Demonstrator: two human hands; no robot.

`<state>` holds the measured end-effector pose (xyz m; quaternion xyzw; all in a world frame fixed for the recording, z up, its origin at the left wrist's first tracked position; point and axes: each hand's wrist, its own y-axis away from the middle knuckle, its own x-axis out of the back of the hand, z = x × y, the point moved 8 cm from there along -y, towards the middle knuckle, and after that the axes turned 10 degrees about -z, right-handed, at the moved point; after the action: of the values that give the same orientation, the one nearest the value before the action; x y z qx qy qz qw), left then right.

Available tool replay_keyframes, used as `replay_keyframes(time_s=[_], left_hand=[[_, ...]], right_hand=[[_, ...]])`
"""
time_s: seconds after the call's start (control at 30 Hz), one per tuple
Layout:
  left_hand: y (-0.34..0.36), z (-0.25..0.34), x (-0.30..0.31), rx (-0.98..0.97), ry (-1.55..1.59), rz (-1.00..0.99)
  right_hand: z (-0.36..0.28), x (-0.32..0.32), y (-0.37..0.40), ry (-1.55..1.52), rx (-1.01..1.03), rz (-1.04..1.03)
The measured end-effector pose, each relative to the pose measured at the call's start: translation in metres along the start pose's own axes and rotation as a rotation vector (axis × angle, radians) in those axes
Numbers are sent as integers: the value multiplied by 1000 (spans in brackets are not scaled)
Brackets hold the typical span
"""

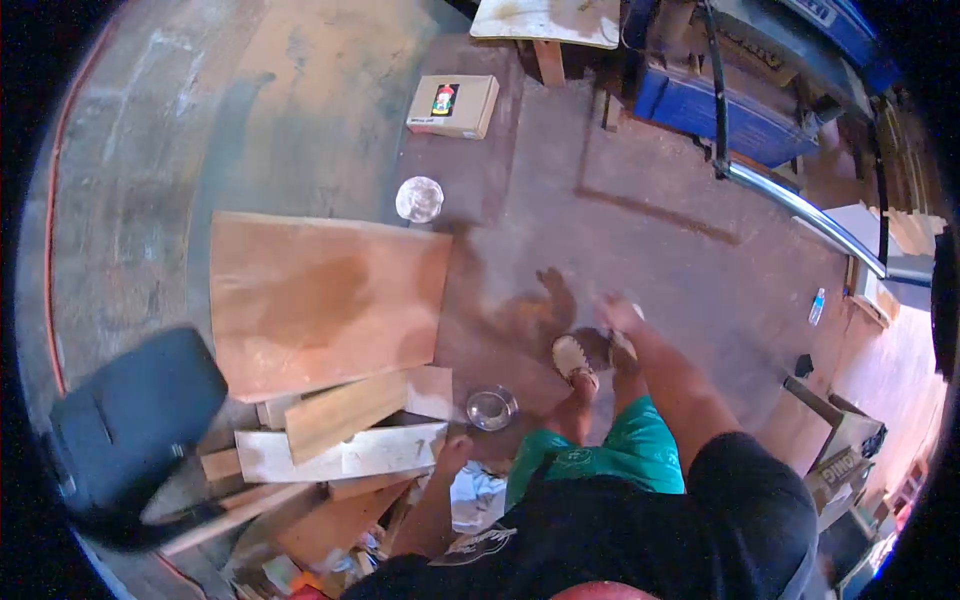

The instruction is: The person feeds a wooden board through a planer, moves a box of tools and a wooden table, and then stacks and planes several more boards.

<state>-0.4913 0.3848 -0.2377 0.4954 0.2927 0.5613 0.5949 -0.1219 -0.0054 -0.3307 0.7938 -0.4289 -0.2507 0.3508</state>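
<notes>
My left hand [456, 453] is held low at my left side with its fingers curled in and nothing showing in them. It is close to the right end of a white board [345, 455] in a pile of wood offcuts. A clear round glass dish [491, 408] lies on the floor just ahead of that hand. Over my right foot, my right hand [619, 313] reaches forward, a little blurred, with fingers apart and nothing in them. A light-coloured shoe [574, 358] shows beside it.
A large plywood sheet [325, 305] lies left, with a black case [140, 420] nearby. Ahead are a round whitish disc [419, 200], a cardboard box [453, 106] and a small table [545, 20]. A metal rail [805, 215] and a bottle [817, 306] are right.
</notes>
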Motion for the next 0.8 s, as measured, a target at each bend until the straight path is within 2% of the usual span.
replay_keyframes(time_s=[0.07,0.1,0.13,0.17,0.2,0.27,0.3,0.33,0.43,0.47,0.53,0.6,0.67,0.73,0.8], left_hand=[[10,8,17,-17,55,82],[2,1,25,-17,60,73],[-12,-28,31,93,157,-6],[-18,-51,29,208,259,-84],[-17,-47,25,220,275,-91],[2,-39,26,330,409,94],[7,-28,23,342,422,84],[16,-19,14,341,575,72],[49,10,-5,448,736,85],[59,19,-14,487,770,93],[81,37,-27,562,839,105],[94,53,-33,617,896,108],[101,67,-33,650,938,111],[100,78,-31,654,962,112],[99,86,-24,649,979,109]], right_hand=[[-81,-25,-45,-120,240,-95],[-107,-33,-70,-150,210,-63],[-131,-39,-96,-179,174,-34],[-149,-48,-138,-199,201,-102],[-166,-55,-184,-218,226,-175],[-216,-57,-252,-96,202,-205],[-246,-55,-275,-141,215,-89],[-274,-49,-300,-178,230,24],[-268,-14,-491,-199,204,118],[-264,-3,-533,-92,160,151],[-341,6,-504,-73,227,228],[-366,3,-485,-322,225,304],[-355,9,-507,-335,326,252],[-335,16,-513,-345,336,300],[-325,19,-520,-392,371,245]])
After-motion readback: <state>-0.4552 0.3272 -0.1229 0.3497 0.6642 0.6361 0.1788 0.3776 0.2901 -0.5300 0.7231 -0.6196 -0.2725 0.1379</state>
